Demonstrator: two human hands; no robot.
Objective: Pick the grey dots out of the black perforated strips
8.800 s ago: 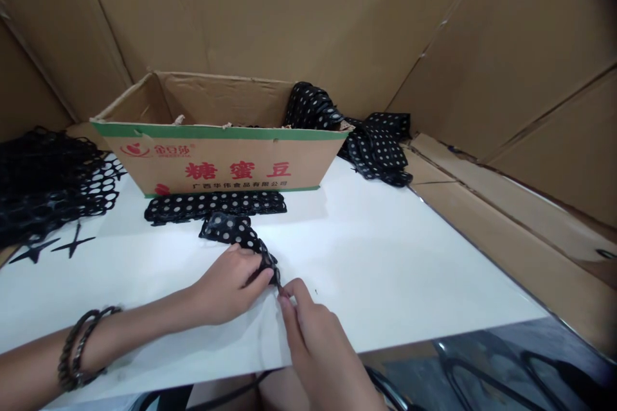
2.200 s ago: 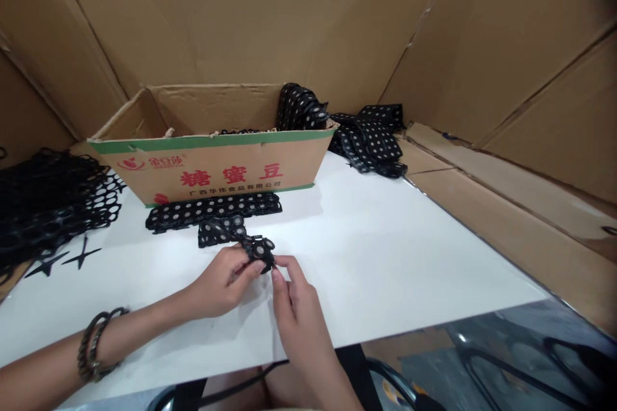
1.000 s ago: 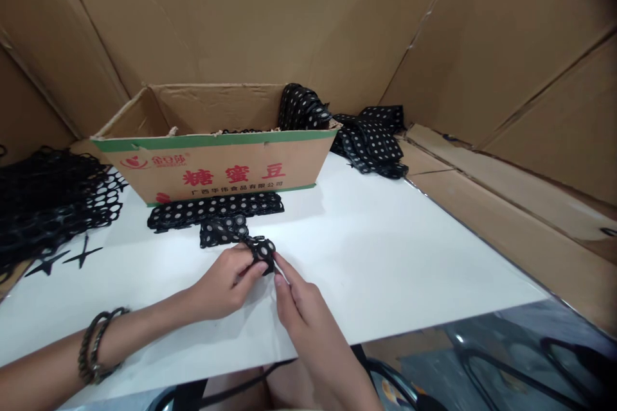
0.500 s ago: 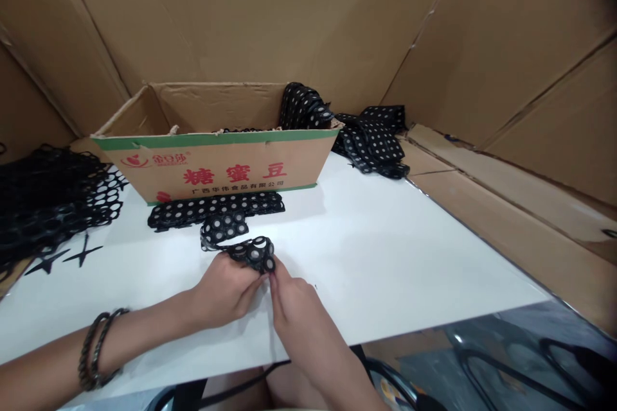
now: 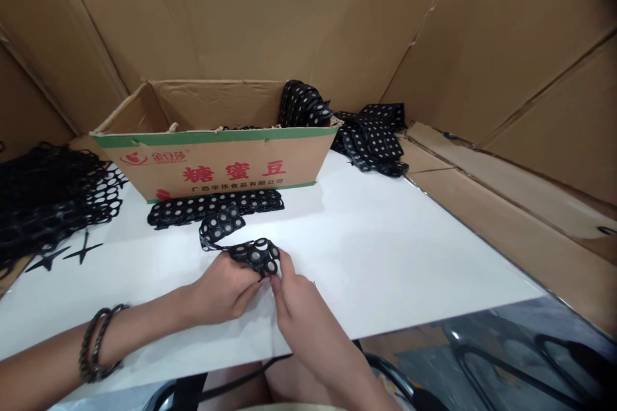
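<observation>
Though white, a tabletop amid cardboard

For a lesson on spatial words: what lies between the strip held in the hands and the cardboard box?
In the head view, a second dotted black strip lies flat on the white table at the foot of the box, just beyond the held strip.

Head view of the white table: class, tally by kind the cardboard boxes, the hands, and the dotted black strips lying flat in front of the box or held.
Cardboard box: 1
Hands, left hand and right hand: 2
Dotted black strips, flat strip and held strip: 2
Total: 5
</observation>
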